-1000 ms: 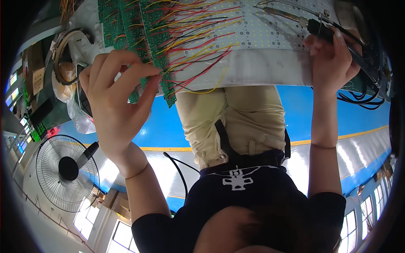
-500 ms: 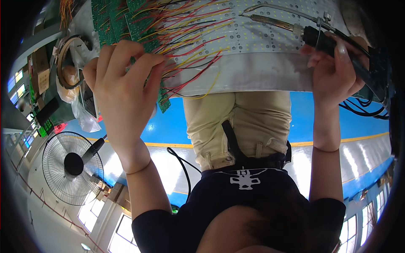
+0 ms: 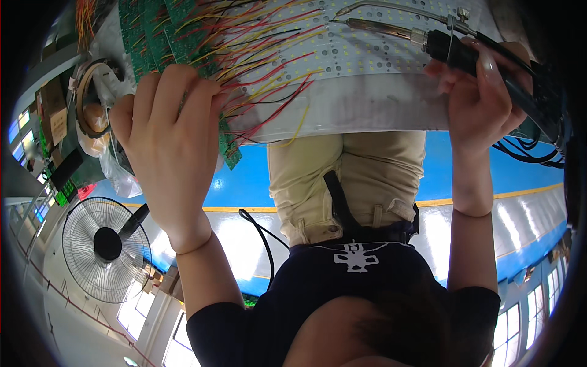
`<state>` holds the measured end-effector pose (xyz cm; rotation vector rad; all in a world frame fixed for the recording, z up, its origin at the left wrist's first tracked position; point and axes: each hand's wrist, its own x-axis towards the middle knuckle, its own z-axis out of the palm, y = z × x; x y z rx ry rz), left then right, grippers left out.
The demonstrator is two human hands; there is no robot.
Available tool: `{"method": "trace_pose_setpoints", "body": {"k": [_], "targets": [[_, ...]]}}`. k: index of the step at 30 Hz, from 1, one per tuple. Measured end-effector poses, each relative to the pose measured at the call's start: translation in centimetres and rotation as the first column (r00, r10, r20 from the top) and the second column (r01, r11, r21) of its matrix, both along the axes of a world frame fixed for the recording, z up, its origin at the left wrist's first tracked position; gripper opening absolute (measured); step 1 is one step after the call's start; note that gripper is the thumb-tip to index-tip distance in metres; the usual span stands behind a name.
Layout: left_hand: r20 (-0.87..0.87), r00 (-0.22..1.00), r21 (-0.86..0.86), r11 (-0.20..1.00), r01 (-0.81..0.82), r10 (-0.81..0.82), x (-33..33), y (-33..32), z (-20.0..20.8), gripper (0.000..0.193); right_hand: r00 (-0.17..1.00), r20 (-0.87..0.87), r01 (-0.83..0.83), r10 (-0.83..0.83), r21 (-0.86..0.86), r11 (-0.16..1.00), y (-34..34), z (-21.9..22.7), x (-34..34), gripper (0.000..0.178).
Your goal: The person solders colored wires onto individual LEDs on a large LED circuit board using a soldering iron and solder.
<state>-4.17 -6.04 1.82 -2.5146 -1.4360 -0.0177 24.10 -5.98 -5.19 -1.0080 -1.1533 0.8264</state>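
My right hand (image 3: 483, 104) grips the black handle of a soldering iron (image 3: 449, 52). Its metal tip points left above a pale board, and a thin curved metal tube runs alongside the iron. Over the near end of the green circuit boards (image 3: 137, 37), my left hand (image 3: 165, 140) is closed with its fingers bent down. Its fingertips are mostly hidden, so I cannot make out what they pinch. Red, yellow and black wires (image 3: 269, 58) fan out rightward from the boards, some starting right beside the left thumb and forefinger.
Beneath the wires lies a pale panel (image 3: 367, 55) with rows of small yellow marks and grey holes. A ring-shaped roll (image 3: 85, 92) and clear plastic bags (image 3: 119, 177) are at the left. A standing fan (image 3: 107, 244) is behind them. Black cables (image 3: 526, 153) hang at the right.
The view has shifted slightly, so the boards, wires and iron appear a little further left. My left hand's fingers look drawn closer together. The right hand keeps its grip on the soldering iron.
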Motion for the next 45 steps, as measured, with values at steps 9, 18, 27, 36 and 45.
{"method": "trace_pose_setpoints", "body": {"k": [9,18,27,36,45], "targets": [[-0.219,0.975,-0.003,1.0,0.023,-0.023,1.2,-0.4,0.7,0.008,0.999,-0.036,-0.006,0.006,0.017,1.0,0.0,0.0,-0.5,0.017],[-0.207,0.976,-0.078,0.996,0.045,-0.06,1.8,0.4,0.6,0.009,0.999,-0.037,-0.038,0.039,0.014,0.999,0.1,-0.4,0.1,0.017],[-0.143,0.988,-0.103,0.994,0.042,-0.057,1.3,0.0,1.1,0.009,0.997,-0.007,-0.079,0.08,0.073,0.994,0.6,-1.1,0.0,0.016],[-0.2,0.979,-0.122,0.992,0.023,-0.047,1.6,-0.2,0.6,0.009,0.99,-0.008,-0.137,0.139,0.122,0.983,1.0,-1.3,-0.1,0.016],[-0.053,0.997,-0.14,0.989,0.043,-0.051,0.6,0.3,0.0,0.011,0.994,0.004,-0.111,0.111,0.109,0.988,1.2,-1.1,-0.2,0.015]]}}
